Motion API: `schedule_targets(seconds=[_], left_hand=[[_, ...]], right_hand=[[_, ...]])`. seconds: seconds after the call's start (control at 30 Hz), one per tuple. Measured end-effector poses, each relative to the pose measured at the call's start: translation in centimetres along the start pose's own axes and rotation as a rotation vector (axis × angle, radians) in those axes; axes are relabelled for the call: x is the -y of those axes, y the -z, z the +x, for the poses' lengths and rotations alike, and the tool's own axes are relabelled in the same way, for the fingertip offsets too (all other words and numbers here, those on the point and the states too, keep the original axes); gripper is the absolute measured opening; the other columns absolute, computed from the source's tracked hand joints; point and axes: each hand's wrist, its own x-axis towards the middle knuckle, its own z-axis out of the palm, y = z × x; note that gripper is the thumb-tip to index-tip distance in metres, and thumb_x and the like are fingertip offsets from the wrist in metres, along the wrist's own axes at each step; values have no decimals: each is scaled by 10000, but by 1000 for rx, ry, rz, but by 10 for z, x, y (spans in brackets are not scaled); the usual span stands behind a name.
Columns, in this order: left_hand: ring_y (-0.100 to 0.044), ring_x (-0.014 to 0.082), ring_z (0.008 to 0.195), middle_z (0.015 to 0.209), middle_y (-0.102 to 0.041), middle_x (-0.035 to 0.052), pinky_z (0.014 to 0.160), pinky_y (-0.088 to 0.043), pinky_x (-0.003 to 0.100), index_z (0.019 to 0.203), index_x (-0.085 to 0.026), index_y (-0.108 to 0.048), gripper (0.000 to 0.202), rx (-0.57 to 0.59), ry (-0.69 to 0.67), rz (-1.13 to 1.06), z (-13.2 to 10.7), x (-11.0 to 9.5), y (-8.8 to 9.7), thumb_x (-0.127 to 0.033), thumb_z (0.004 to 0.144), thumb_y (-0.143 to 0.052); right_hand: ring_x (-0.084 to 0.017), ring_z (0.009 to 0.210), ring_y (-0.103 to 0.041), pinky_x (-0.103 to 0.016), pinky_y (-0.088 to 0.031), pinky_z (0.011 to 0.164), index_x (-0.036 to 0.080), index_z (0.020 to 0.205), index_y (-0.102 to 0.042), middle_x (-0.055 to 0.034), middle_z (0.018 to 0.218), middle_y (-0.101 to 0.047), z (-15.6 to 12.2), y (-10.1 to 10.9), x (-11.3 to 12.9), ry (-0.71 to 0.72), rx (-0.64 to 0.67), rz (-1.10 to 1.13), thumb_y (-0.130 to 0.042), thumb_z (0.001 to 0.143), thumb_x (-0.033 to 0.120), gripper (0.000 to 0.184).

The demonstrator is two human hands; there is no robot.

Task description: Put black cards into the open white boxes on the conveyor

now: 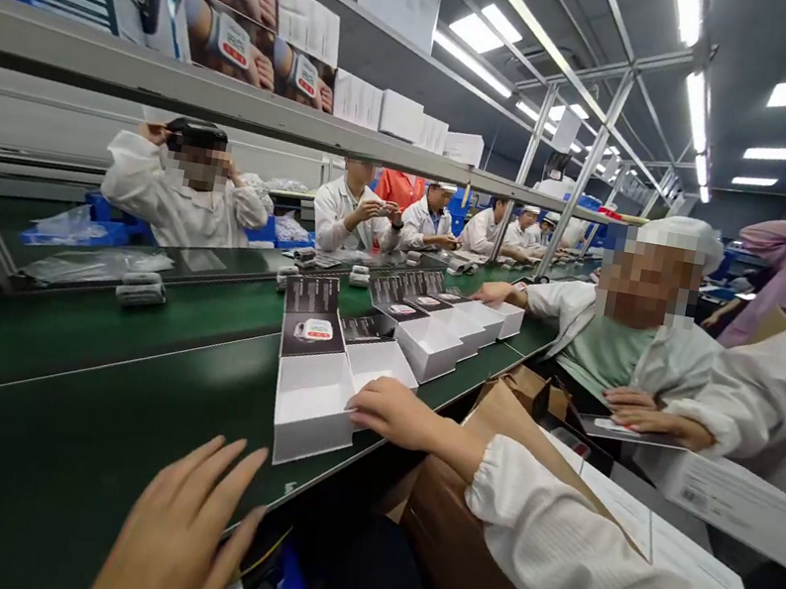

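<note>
My right hand reaches across to an open white box, with its fingers curled at the front wall; the exact grip is partly hidden. Just left of it stands another open white box, its dark printed lid raised at the back with a picture of a wrist device. Over the green work surface, my left hand is held with fingers spread and nothing in it. More open white boxes run on toward the far right, where a co-worker's hand touches one.
A brown carton and printed boxes are at my right, near a co-worker's hand on a box. Grey cuffed devices lie across the belt. A shelf with boxes hangs above. Several co-workers sit opposite.
</note>
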Motion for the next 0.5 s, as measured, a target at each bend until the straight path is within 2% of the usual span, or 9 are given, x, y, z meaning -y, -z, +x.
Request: schedule_targets(seconds=[0.07, 0.1, 0.17, 0.23, 0.3, 0.33, 0.4, 0.47, 0.5], left_hand=[[-547, 360, 1186, 1246, -626, 149, 924, -470, 495, 1341, -182, -529, 444, 53, -56, 86, 31, -14, -20, -368, 940, -486], [-553, 367, 1176, 1254, -621, 157, 912, -474, 503, 1344, -191, -531, 445, 92, -59, 119, 44, -21, -31, -347, 928, -508], [-609, 352, 1075, 1197, -647, 151, 846, -497, 482, 1374, -239, -523, 479, 241, -23, 175, 64, -32, -50, -309, 901, -562], [-658, 306, 892, 1023, -685, 124, 737, -507, 426, 1419, -278, -484, 510, 441, 57, 225, 75, -39, -62, -277, 914, -552], [-656, 269, 758, 875, -673, 92, 652, -482, 376, 1462, -294, -429, 509, 584, 132, 265, 83, -44, -68, -259, 956, -475], [-656, 262, 739, 857, -664, 85, 635, -469, 364, 1482, -303, -392, 516, 623, 156, 276, 86, -46, -69, -254, 971, -441], [-662, 259, 758, 918, -660, 89, 634, -455, 352, 1512, -341, -313, 550, 659, 183, 277, 92, -50, -66, -271, 980, -432], [-663, 261, 761, 946, -653, 91, 644, -446, 352, 1518, -366, -283, 580, 685, 210, 273, 93, -52, -59, -322, 970, -467], [-662, 266, 760, 938, -648, 94, 651, -443, 357, 1508, -355, -317, 565, 690, 232, 277, 88, -50, -54, -343, 965, -473]], right_hand=[[-197, 1112, -571, -325, -428, 974, 215, 1335, -538, -89, 1193, -641, -4, 14, -15, 47, -84, 66, -545, 993, 380, 381], [-207, 1193, -534, -350, -408, 1025, 217, 1392, -487, -103, 1284, -602, -6, 24, -29, 10, -154, 61, -540, 990, 391, 441], [-239, 1319, -441, -423, -343, 1104, 213, 1448, -430, -127, 1415, -507, -11, 46, -67, -222, -251, -30, -502, 998, 385, 487], [-276, 1343, -420, -488, -318, 1113, 201, 1480, -399, -153, 1438, -479, -15, 63, -104, -486, -218, -124, -451, 1012, 359, 497], [-289, 1266, -502, -497, -358, 1078, 220, 1487, -407, -151, 1364, -544, -20, 67, -127, -591, -107, -138, -456, 1011, 377, 504], [-286, 1208, -547, -486, -384, 1056, 243, 1467, -447, -139, 1306, -584, -21, 65, -130, -587, -56, -125, -471, 1006, 405, 489], [-285, 1140, -591, -464, -413, 1028, 294, 1365, -575, -116, 1231, -613, -22, 55, -123, -551, 44, -117, -513, 981, 491, 436], [-309, 1162, -579, -461, -414, 1025, 301, 1236, -676, -122, 1251, -584, -22, 44, -102, -520, 137, -136, -562, 933, 578, 426], [-318, 1189, -563, -452, -416, 1022, 287, 1187, -702, -129, 1273, -564, -22, 40, -89, -496, 169, -145, -585, 911, 598, 432]])
